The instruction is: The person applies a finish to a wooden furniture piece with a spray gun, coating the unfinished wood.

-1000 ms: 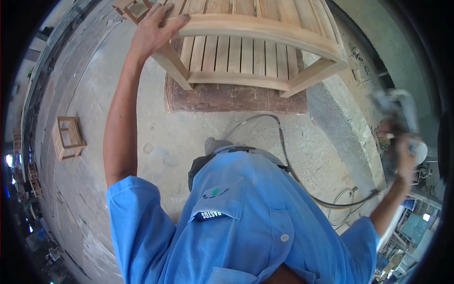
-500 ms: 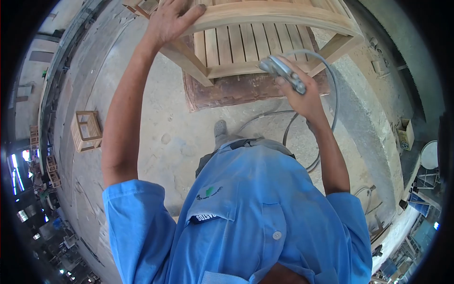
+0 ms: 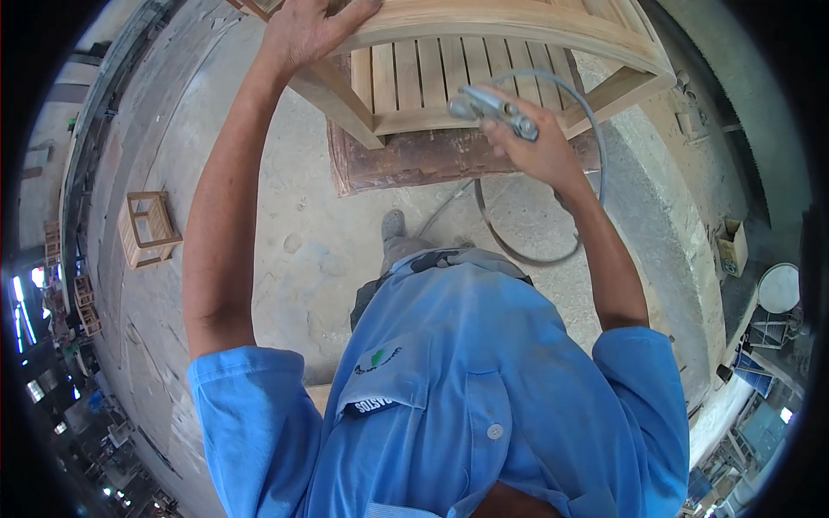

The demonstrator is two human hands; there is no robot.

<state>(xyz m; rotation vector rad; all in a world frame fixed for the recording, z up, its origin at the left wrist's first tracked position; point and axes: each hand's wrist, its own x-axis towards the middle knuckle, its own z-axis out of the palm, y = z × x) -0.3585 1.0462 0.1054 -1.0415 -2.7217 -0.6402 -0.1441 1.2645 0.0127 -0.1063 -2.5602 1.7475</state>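
A pale wooden furniture piece with a curved rail, legs and a slatted lower shelf stands at the top of the view. My left hand lies on its left corner, the thumb spread along the rail; the fingertips are cut off by the frame's edge. My right hand is wrapped round a silver air gun, held in front of the shelf with its tip towards the left. A thin grey hose loops from the tool past my right forearm. The tool is slightly blurred.
A worn brown block lies under the furniture. On the concrete floor at left stands a small wooden frame. The hose hangs in a loop near my feet. At right are a cardboard box and a round white lid.
My right hand has moved left and slightly up with the air gun. The hose loop has swung and changed shape. My left hand stays on the furniture's corner.
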